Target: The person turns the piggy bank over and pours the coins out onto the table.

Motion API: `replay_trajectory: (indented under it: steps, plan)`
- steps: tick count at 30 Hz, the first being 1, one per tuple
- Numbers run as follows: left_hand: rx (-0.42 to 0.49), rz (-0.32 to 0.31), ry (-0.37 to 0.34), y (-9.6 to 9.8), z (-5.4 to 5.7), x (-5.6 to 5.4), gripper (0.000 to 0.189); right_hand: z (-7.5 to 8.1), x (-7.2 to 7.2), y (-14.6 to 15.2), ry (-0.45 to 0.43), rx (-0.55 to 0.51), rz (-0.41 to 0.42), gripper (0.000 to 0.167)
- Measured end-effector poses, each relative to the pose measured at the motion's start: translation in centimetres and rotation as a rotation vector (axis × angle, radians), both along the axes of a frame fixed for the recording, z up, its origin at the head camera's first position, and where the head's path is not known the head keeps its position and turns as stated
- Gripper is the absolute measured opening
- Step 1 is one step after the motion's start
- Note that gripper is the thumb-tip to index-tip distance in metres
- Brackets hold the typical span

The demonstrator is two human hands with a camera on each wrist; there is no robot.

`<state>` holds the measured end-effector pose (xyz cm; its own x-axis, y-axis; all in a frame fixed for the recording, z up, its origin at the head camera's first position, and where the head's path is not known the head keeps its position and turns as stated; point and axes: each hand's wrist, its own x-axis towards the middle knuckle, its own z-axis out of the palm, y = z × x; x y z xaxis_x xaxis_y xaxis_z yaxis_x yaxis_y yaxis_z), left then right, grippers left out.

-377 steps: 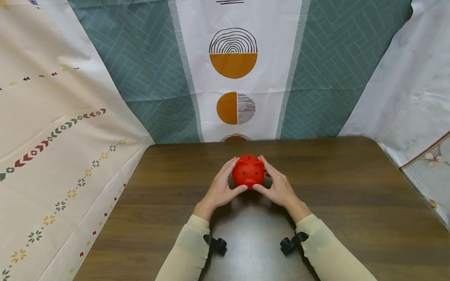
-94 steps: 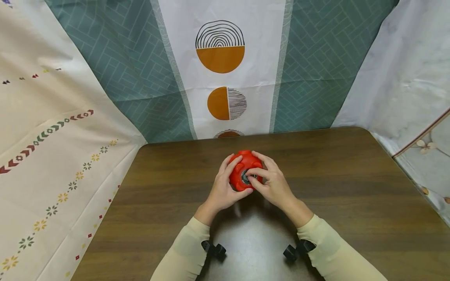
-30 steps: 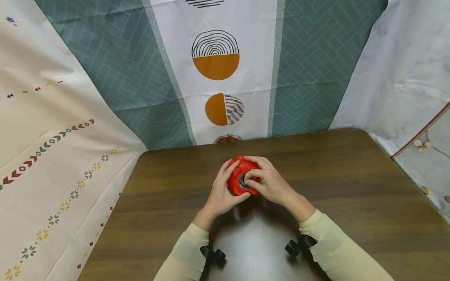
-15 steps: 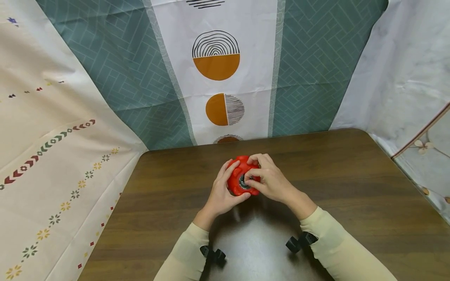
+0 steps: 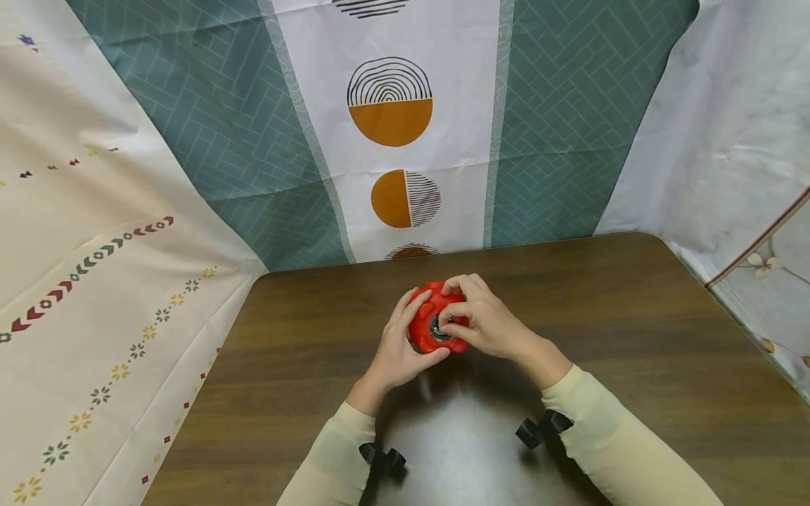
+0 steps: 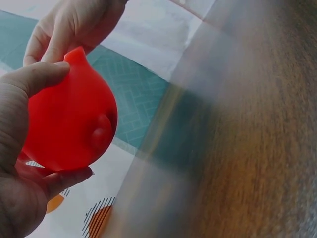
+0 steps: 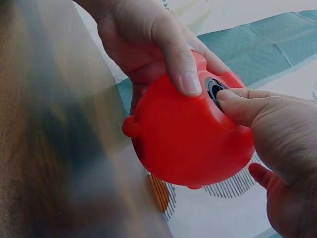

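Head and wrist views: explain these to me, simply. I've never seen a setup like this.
There's no robot: this is a person working bare-handed. The wide picture comes from a camera worn on the head; the two close ones come from cameras on the wrists. Below is a wooden table, with patterned cloths behind. The left hand holds a red piggy bank, underside toward the head camera; the right hand pinches at a dark round plug in it.

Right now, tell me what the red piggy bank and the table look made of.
The red piggy bank looks like smooth plastic or vinyl, from its softly shiny curves. The table seems wood or wood-look laminate: brown grain, pale sheen.
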<state>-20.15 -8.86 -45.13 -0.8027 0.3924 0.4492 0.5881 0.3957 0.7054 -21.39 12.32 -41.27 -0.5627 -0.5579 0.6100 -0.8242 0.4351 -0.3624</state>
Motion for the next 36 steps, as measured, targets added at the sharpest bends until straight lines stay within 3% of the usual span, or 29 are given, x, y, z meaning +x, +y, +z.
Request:
replay_trajectory:
  steps: [11, 19, 28, 36]
  plan:
    - [0.008, 0.008, 0.021, -0.19, 0.35, 0.01, 0.088, 0.49, 0.14, -0.33, 0.001, 0.008, 0.014, 0.011]
    - [0.003, 0.004, 0.014, -0.13, 0.47, 0.16, 0.088, 0.82, 0.4, -0.35, 0.058, 0.039, 0.021, 0.011]
    - [0.038, -0.039, -0.013, -0.37, 0.09, 0.18, 0.085, 0.91, 0.36, -0.3, 0.1, 0.083, 0.05, 0.013]
    - [0.062, -0.09, -0.049, -0.61, 0.07, 0.18, 0.086, 0.6, 0.51, -0.36, 0.116, 0.046, 0.057, 0.013]
